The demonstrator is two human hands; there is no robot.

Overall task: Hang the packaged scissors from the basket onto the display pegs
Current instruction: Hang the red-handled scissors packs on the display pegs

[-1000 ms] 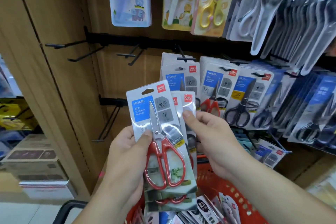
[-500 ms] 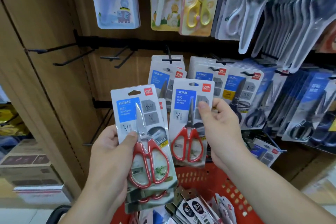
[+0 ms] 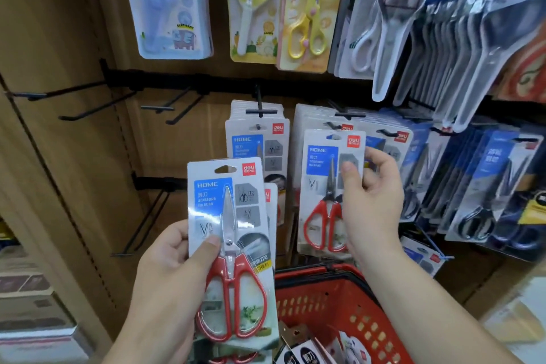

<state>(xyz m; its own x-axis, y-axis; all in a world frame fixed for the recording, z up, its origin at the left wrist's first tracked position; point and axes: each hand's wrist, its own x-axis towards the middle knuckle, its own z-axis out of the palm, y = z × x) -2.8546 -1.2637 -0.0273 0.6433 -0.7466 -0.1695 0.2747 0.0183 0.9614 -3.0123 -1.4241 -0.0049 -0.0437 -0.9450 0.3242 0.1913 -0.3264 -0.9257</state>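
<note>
**Head view: one pack being raised to the middle rail, not yet hung**

Head view. A single scissors pack is being pinched along its right edge by the right hand, with the thumb on the front and the fingers curled behind. It is being held upright in front of the hung packs on the middle rail. Its hang hole is sitting just below a loaded peg and is not threaded.

A stack of packs is being gripped by the left hand, thumb pressed over the blade. At least two further cards are showing behind the front one.

The red basket is sitting below both hands, and loose packs are lying at its near edge. Bare pegs are standing at the left end of the rails.

Judgement: the task is being judged as mid-course. Left to be hung are the raised pack, the held stack and the basket's contents. Whether any of the hung stock came from the basket cannot be told.
</note>
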